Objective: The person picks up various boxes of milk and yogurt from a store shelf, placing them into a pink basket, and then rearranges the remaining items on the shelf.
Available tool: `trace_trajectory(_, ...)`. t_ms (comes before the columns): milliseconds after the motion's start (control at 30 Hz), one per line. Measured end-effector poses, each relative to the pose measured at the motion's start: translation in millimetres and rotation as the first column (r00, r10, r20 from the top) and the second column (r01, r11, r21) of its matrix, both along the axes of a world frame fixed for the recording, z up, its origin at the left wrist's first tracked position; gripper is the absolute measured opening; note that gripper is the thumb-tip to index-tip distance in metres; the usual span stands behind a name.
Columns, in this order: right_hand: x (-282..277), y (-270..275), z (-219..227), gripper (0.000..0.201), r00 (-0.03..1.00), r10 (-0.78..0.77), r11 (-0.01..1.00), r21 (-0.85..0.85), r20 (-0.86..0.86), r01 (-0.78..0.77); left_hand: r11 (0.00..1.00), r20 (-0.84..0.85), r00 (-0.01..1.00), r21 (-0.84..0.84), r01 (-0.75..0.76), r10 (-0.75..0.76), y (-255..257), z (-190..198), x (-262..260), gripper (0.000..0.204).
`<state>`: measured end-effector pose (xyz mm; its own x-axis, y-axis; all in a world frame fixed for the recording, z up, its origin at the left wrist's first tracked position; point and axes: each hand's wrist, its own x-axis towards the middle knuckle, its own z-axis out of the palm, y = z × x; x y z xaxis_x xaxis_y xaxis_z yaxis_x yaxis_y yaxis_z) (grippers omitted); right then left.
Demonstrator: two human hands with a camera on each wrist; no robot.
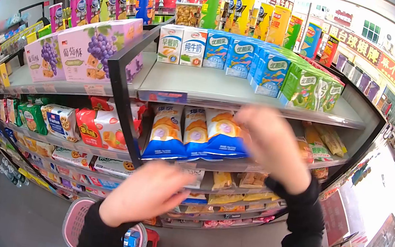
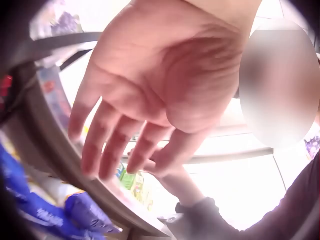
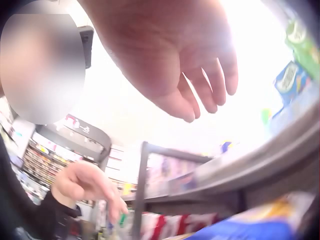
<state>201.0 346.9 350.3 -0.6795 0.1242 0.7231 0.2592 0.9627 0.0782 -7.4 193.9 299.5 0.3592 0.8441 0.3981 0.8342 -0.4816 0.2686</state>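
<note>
My left hand hangs in front of the shelf below the blue-and-white snack bags, fingers pointing right. In the left wrist view its palm shows with the fingers loosely extended and nothing held. The right hand, blurred in the head view, is raised before the right end of those bags, just under the top shelf edge. Its fingers hang relaxed with nothing between them in the right wrist view. Above, on the top shelf, stand white milk cartons, blue drink cartons and green drink cartons.
Purple grape pastry boxes stand left of the black shelf post. Tall snack canisters line the top. A pink basket with blue cartons sits on the floor below. Lower shelves hold several bagged snacks.
</note>
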Motion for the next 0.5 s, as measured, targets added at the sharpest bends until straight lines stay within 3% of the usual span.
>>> trace_trajectory(33,9,19,17,0.026,0.989,-0.144,0.989,0.025,-0.045,0.145,0.976,-0.023,0.999,0.216,-0.025,0.03,17,20,13,0.035)
trace_trajectory(67,16,43,33,0.028,0.974,-0.185,0.963,0.173,-0.129,0.206,0.938,0.008,0.999,0.343,-0.053,0.053,39,36,27,0.036)
trace_trajectory(100,22,62,45,0.03,0.955,-0.234,0.941,0.205,-0.185,0.27,0.881,0.037,0.997,0.466,-0.079,0.07,62,49,39,0.036)
trace_trajectory(133,28,81,54,0.036,0.925,-0.338,0.905,0.21,-0.174,0.37,0.875,0.069,0.995,0.475,-0.094,0.07,86,59,48,0.039)
trace_trajectory(167,30,98,56,0.036,0.925,-0.333,0.906,0.21,-0.181,0.367,0.868,0.107,0.992,0.485,-0.112,0.068,112,65,56,0.041)
trace_trajectory(233,33,121,56,0.042,0.83,-0.542,0.775,0.305,-0.129,0.554,0.821,0.112,0.991,0.556,-0.127,0.078,164,66,65,0.049)
trace_trajectory(267,34,122,58,0.048,0.767,-0.64,0.736,0.254,-0.037,0.627,0.819,0.116,0.99,0.558,-0.133,0.082,182,68,69,0.049)
trace_trajectory(333,37,123,58,0.046,0.788,-0.615,0.758,0.255,-0.027,0.6,0.895,0.269,0.961,0.414,-0.167,0.054,208,72,74,0.057)
trace_trajectory(500,53,110,57,0.037,0.881,-0.47,0.84,0.283,-0.049,0.463,0.868,0.396,0.917,0.435,-0.239,0.054,246,72,85,0.065)
